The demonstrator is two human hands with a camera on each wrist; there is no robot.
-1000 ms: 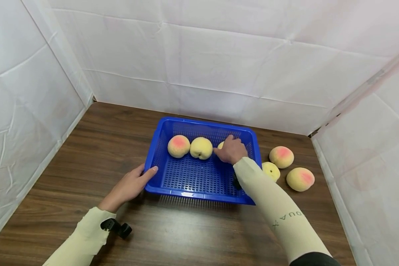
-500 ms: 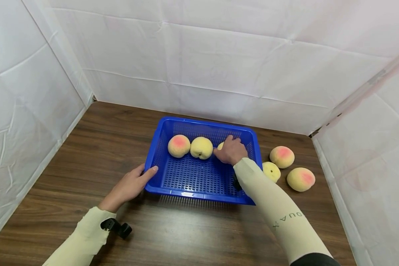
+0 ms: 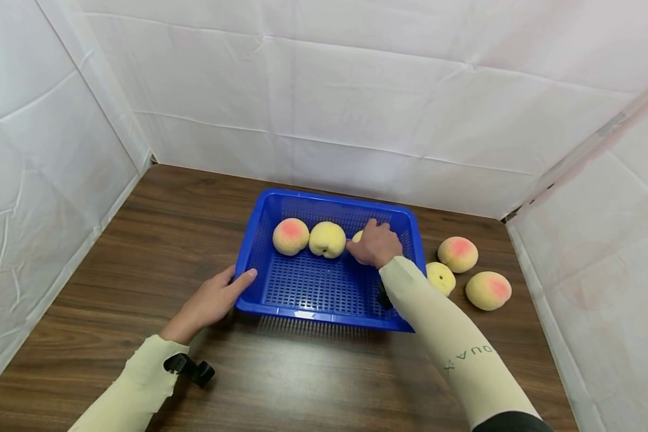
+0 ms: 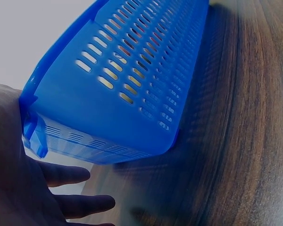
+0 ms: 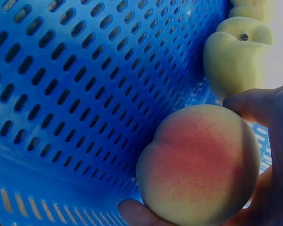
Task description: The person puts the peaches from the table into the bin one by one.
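Observation:
A blue perforated basket (image 3: 329, 320) stands on the wooden table. Inside it, a pink-topped peach (image 3: 290, 236) and a yellow peach (image 3: 327, 240) sit side by side. My right hand (image 3: 377, 245) grips a third peach (image 3: 358, 236) at the basket's right part; in the right wrist view this peach (image 5: 198, 165) shows a red blush, with thumb and fingers around it, next to the yellow peach (image 5: 245, 56). My left hand (image 3: 210, 300) holds the basket's left rim, thumb on top; in the left wrist view other fingers (image 4: 82, 205) extend below the rim.
Right of the basket, on the table (image 3: 140, 252), lie a yellow peach (image 3: 440, 278) close to the basket and right sleeve, and two blushed peaches (image 3: 457, 255) (image 3: 488, 291). White sheeting (image 3: 345, 96) hangs behind and at both sides.

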